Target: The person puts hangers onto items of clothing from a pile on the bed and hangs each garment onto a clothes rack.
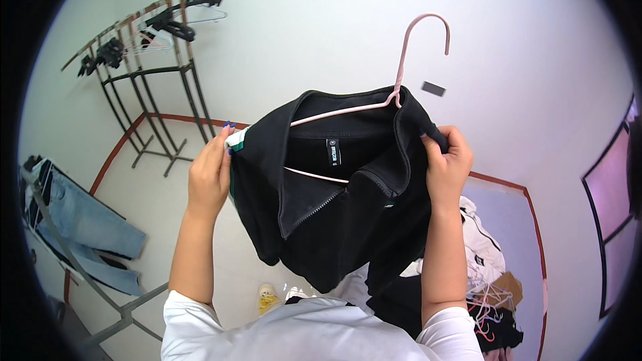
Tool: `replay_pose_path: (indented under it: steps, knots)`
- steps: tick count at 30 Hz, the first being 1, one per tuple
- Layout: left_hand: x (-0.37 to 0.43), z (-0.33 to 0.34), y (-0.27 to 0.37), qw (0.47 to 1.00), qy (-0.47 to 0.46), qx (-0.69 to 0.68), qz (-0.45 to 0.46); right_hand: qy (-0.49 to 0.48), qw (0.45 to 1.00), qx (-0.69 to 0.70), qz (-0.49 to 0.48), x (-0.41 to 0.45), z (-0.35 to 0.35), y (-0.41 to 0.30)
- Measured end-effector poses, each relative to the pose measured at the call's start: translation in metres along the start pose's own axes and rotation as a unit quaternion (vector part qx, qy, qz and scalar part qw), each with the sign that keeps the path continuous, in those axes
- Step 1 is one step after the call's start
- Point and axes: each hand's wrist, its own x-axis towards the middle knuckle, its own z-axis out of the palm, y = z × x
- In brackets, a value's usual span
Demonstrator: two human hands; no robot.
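In front of me hangs a black jacket [331, 240] with a part-opened zip at its collar. Inside its neck sits a pink hanger [346, 109], its hook rising above the collar at the right. My left hand [208, 173] pinches the shoulder at the left, where a white and green stripe shows. The opposite shoulder is gripped by my right hand [448, 165], thumb on the near side. A dark neck label [333, 153] bearing writing is visible inside the collar. The hanger's ends are hidden under the cloth.
Metal clothes racks [188, 67] with hangers stand along the wall at upper left. Light blue jeans [90, 220] hang at far left above grey metal bars [125, 311]. At lower right lie a white garment [481, 240], a heap of hangers [489, 306] and dark clothes.
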Motion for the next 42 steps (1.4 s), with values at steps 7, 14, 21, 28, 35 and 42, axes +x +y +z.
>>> replay_pose_path:
  steps: [7,14,21,28,35,42]
  knots:
    - [0.005,-0.074,-0.099,0.904,-0.094,-0.32,-0.267,-0.087,0.983,-0.01,-0.16,-0.016,0.105,-0.015]
    - [0.0,-0.143,-0.172,0.734,-0.419,-0.344,-0.408,-0.187,0.95,0.063,-0.241,-0.045,0.209,-0.049]
    - [-0.041,-0.169,-0.206,0.874,-0.233,-0.205,-0.375,-0.205,0.947,0.158,-0.189,-0.073,0.295,-0.079]
    - [-0.039,-0.193,-0.212,0.949,-0.233,-0.014,-0.211,-0.238,0.937,0.209,-0.146,-0.08,0.367,-0.102]
    - [-0.055,-0.203,-0.264,0.967,-0.159,0.038,-0.196,-0.298,0.914,0.266,-0.063,-0.076,0.438,-0.111]
    - [-0.038,-0.188,-0.306,0.925,-0.055,0.232,-0.295,-0.323,0.879,0.332,-0.11,-0.073,0.529,-0.135]
